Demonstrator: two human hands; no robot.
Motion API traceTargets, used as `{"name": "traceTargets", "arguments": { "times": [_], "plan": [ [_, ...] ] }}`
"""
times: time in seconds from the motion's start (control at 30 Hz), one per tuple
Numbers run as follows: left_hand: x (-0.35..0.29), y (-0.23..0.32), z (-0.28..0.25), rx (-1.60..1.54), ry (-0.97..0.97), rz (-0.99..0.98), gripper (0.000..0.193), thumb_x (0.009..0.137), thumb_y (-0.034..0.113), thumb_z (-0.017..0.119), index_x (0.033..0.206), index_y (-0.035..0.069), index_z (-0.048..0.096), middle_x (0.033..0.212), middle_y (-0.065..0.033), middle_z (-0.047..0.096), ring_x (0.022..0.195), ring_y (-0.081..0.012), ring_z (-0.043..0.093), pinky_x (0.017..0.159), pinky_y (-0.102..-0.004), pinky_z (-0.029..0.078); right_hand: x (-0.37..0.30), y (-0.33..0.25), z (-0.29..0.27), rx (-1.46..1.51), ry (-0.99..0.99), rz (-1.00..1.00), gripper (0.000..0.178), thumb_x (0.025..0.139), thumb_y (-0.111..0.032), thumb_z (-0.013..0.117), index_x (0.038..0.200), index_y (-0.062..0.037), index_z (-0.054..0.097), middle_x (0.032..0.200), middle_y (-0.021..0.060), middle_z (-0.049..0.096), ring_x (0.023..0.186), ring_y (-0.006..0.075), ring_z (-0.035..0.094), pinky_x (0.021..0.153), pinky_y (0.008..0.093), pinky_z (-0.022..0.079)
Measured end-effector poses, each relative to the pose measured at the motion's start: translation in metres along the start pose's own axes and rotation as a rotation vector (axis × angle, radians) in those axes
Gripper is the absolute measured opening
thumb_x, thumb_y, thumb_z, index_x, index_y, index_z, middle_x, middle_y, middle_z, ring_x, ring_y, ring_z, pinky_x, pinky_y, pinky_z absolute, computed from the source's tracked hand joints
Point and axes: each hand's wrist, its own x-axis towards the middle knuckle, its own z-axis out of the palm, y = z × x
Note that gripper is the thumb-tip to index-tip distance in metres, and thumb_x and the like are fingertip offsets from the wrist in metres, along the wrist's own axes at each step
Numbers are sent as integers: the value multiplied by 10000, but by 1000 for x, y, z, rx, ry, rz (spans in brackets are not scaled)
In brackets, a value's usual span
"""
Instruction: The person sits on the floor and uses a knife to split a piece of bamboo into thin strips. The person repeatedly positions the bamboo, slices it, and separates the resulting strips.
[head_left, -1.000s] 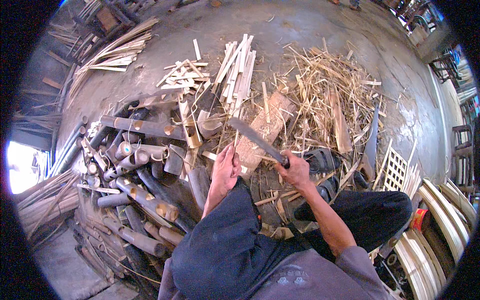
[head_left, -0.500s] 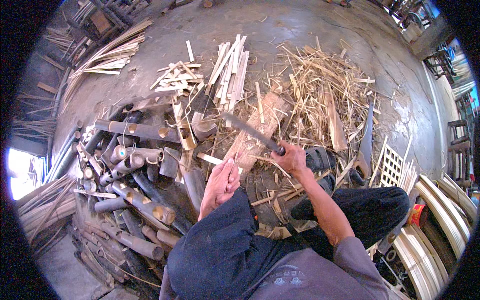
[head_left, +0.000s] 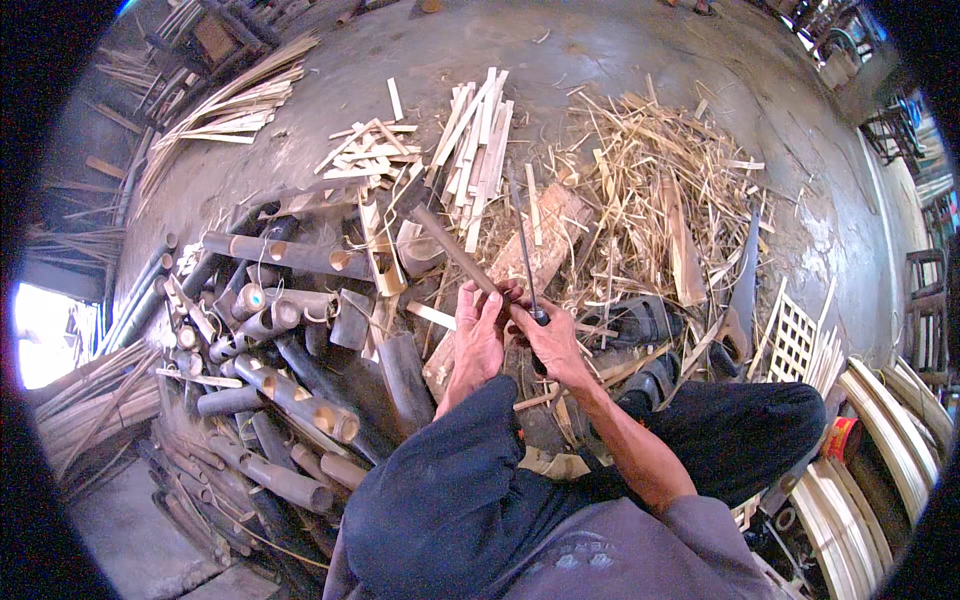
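Note:
A brown bamboo strip [head_left: 452, 246] slants up and away to the left from my left hand [head_left: 478, 337], whose fingers are closed on its near end. Close beside it, my right hand [head_left: 550, 345] grips the dark handle of a long, narrow knife [head_left: 525, 240]. The blade stands almost edge-on and points away from me. Both hands meet just in front of my knees, so their fingertips partly hide each other. Beneath and beyond them lies a worn wooden board [head_left: 562, 232].
Cut bamboo tubes [head_left: 290, 395] are heaped at left. Pale strips [head_left: 480, 150] lie ahead, beside a mound of shavings [head_left: 660, 200]. A saw [head_left: 746, 285] and a lattice panel [head_left: 790, 335] are at right, with bundled curved slats [head_left: 840, 510] nearer me.
My right hand has come in beside the left, and the knife has swung from pointing left to pointing away. The brown strip now extends visibly from my left hand.

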Motion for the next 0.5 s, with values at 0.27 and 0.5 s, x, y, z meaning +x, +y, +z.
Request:
{"name": "traceTargets", "arguments": {
  "times": [0.27, 0.5],
  "plan": [
    [27, 85, -42, 392, 102, 150, 151, 941, 112, 568, 1067, 37, 527, 972, -89, 657, 806, -159, 647, 680, -281, 559, 4, 26, -28, -570, 77, -155, 457, 831, -446, 665, 982, -15, 666, 687, 131, 652, 646, 288, 647, 642, 374, 499],
    [12, 68, -74, 718, 224, 362, 99, 957, 76, 537, 1009, -7, 527, 943, -66, 581, 849, -138, 602, 799, -311, 578, -20, 32, -41, -734, -147, 35, 651, 899, -614, 438, 1156, -25, 545, 928, 251, 652, 885, 438, 626, 779, 507, 481]
  ]
}}
